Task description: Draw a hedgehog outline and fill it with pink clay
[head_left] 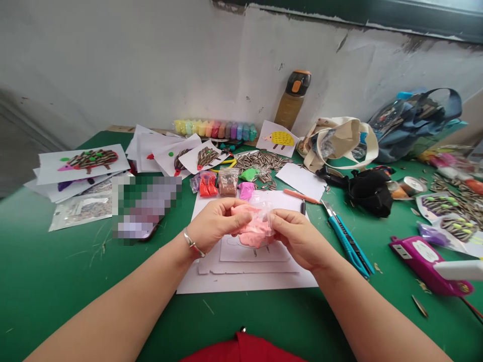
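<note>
Between my two hands is a lump of pink modelling clay [251, 237] with its clear plastic bag [263, 213]. My left hand [221, 221], a silver bracelet on its wrist, pinches the clay. Fingers of my right hand [296, 234] are closed on the bag's right side. Below them lies a sheet of paper [234, 255] with a pencil outline, partly covered by the clay, on top of larger white sheets [247, 284]. Just beyond stand small packets of red clay [208, 184], brown clay [228, 182], green clay [249, 174] and magenta clay [247, 190].
Sunflower seeds [264, 161] are heaped behind the packets. At right lie a blue utility knife [345, 241], an orange pen [302, 196] and a magenta glue gun-like device [430, 264]. A phone [149, 208] and hedgehog pictures [85, 163] are at left. A bottle [292, 100] stands against the wall.
</note>
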### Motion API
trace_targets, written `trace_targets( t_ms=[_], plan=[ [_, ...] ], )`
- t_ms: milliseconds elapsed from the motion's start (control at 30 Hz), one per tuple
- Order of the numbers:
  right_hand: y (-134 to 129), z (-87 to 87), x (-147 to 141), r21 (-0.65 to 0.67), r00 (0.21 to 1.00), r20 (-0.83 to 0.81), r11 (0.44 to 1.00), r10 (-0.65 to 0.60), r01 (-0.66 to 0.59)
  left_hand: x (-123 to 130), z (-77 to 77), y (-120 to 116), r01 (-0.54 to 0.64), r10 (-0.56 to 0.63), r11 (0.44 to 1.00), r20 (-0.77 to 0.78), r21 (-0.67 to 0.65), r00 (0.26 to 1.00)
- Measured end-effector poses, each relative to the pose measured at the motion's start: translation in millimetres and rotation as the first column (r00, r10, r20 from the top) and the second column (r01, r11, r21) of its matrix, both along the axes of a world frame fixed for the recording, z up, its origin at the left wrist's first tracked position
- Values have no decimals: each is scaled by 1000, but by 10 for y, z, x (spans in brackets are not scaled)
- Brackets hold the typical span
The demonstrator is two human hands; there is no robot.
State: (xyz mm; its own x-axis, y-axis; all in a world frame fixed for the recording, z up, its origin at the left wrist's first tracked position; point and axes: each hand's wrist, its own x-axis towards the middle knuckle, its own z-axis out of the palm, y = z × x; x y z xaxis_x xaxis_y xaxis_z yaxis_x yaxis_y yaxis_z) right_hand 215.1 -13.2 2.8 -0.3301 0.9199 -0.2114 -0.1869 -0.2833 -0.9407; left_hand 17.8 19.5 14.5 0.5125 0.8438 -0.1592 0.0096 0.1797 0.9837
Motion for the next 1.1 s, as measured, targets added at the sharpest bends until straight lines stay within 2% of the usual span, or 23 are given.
trace_targets(
  t_ms=[133, 233, 367, 467, 567, 667, 867, 1100],
  plan=[
    [-4, 3, -31, 62, 984, 176, 998, 17, -28, 22, 5, -19, -88, 92, 995, -123, 36, 988],
    [4, -4, -35, 134, 968, 244, 991, -57, 24, 45, -6, -33, -143, 142, 990, -90, -8, 986],
    [22, -40, -26, 157, 980, 115, 977, -163, 145, 61, -28, -39, -96, 106, 973, 36, -211, 994],
    [28, -64, -31, 95, 983, 4, 979, -183, 182, 57, -25, -37, -115, 127, 969, 41, -218, 991],
    [25, -75, -43, -12, 987, -65, 989, -146, 146, 51, -8, -34, -141, 144, 978, 12, -151, 989],
    [18, -74, -42, -60, 991, -101, 995, -85, 79, 52, 16, -32, -134, 133, 988, -15, -74, 991],
    [18, -54, -33, -173, 981, -152, 974, 120, -146, 84, 65, -64, -57, 56, 998, -23, -38, 998],
    [6, -36, -55, -216, 975, -180, 961, 133, -171, 91, 91, -113, 21, -17, 999, -88, 46, 996]
  ],
)
